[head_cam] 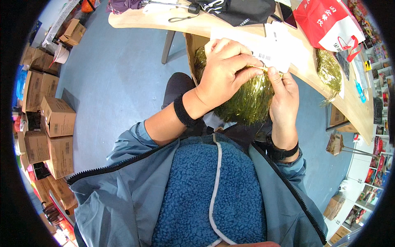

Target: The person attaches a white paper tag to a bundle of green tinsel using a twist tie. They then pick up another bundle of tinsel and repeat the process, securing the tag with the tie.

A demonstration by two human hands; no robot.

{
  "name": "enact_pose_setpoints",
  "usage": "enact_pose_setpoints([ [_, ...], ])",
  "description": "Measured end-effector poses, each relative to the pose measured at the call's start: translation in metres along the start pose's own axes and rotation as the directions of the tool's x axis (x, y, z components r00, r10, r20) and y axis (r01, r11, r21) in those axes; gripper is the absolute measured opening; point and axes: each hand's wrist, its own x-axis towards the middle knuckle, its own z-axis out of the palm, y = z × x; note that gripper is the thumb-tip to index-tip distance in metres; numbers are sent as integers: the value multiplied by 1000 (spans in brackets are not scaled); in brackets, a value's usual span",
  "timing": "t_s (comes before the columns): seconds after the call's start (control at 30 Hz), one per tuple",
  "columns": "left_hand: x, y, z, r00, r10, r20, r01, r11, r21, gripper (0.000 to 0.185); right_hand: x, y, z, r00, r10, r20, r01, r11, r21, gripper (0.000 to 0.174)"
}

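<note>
Between my two hands hangs a bundle of gold metallic tinsel fringe point(247, 105), above my lap at the desk's near edge. My left hand point(226, 64) pinches the fringe's top band between thumb and fingers. Close beside it, my right hand point(282, 91) grips the other part of that band, thumb on top. The fringe strands fall downward from the band. Just behind the fingers lies a white card or bag with a printed barcode point(264, 56), partly overexposed. More gold tinsel point(200, 58) shows in an open cardboard box point(189, 51) behind my left hand.
The curved wooden desk point(139, 21) bears a black cloth bag point(237, 10), a phone point(287, 15), a red and white bag point(324, 24) and another gold tinsel bundle point(328, 72). Cardboard boxes point(58, 117) stand stacked at left. A broom point(334, 144) and shelves are at right.
</note>
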Motion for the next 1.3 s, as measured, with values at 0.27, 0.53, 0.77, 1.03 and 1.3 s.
enact_pose_setpoints([
  [0.27,-3,0,5,999,-34,25,36,998,-57,9,-7,13,6,992,-106,-63,94,982,-166,21],
  [0.53,6,-15,-13,935,-350,-49,318,893,-318,99,2,-3,-11,982,-186,-40,182,980,-83,26],
  [0.77,-3,-20,-10,713,-547,439,639,249,-727,42,6,2,-11,996,56,-72,-43,984,176,32],
  [1.03,-8,-23,-11,677,-560,477,671,206,-712,29,5,5,-15,998,59,8,-59,991,124,35],
  [1.3,-9,-23,-13,668,-563,487,664,155,-732,33,3,3,-17,991,129,43,-133,981,141,36],
])
